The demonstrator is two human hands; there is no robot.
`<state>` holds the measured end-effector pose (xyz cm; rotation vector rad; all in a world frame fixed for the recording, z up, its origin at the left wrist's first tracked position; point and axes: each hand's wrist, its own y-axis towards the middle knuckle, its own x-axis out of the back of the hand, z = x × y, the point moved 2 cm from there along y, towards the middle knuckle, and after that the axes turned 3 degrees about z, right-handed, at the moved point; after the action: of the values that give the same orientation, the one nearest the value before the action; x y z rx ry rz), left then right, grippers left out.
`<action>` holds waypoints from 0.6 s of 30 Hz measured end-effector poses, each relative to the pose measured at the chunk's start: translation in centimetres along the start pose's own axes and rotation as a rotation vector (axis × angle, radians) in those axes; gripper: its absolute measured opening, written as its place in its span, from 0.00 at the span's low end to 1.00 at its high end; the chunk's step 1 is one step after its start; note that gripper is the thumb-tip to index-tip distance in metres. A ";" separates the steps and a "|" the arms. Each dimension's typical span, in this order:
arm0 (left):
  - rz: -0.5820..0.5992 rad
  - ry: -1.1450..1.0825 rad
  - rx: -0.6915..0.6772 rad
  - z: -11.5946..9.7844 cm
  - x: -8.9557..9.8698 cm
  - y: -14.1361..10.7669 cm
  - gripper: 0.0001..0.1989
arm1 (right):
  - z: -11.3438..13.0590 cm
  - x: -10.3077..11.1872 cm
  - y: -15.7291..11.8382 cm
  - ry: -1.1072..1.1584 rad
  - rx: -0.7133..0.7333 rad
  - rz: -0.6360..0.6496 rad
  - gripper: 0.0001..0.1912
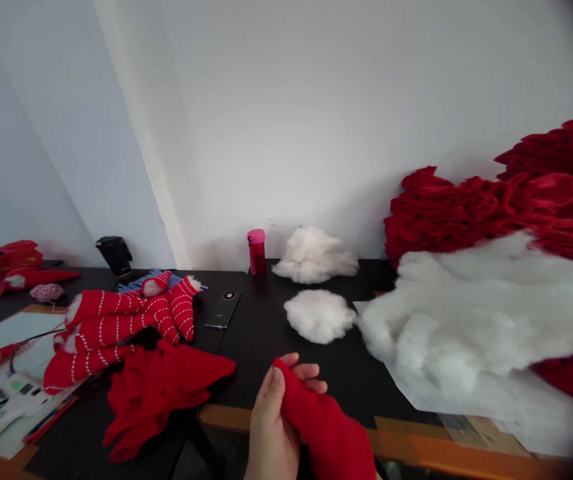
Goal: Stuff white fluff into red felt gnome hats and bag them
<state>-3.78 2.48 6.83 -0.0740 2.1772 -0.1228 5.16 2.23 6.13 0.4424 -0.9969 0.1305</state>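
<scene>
My left hand [273, 417] grips a tube of red knit fabric [323, 417] near the table's front edge, with the thumb pressed on its end and the fingertips curling behind it. The fabric runs down to the lower right and out of view. A loose ball of white fibre stuffing [319, 317] lies just beyond the hand. My right hand is not visible. Further left, a heap of red cloth [151, 393] lies next to stuffed red-and-white striped knit pieces [126, 327].
A large mass of white stuffing [481, 313] on white paper sits at right, before a heap of red cloth [511, 207]. Another stuffing tuft [313, 257], a pink-capped red bottle [257, 252], a phone [223, 308] and a black cup [115, 256] stand on the black table [261, 373].
</scene>
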 end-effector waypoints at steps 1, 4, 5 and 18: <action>0.019 0.009 0.000 0.0 0.0 0.0 0.16 | 0.0 -0.1 0.0 -0.001 -0.003 0.009 0.12; 0.058 0.066 -0.010 0.2 0.3 0.0 0.17 | -0.1 -0.2 0.0 0.000 -0.005 0.038 0.12; 0.061 0.086 -0.015 0.3 0.5 0.1 0.19 | -0.1 -0.2 0.0 0.002 -0.003 0.048 0.11; 0.096 0.098 -0.018 1.4 1.4 1.2 0.21 | -0.4 0.0 0.7 0.054 0.090 0.136 0.14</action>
<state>-3.40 3.45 4.74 0.0274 2.2758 -0.0532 5.28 3.05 6.10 0.4505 -0.9706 0.3091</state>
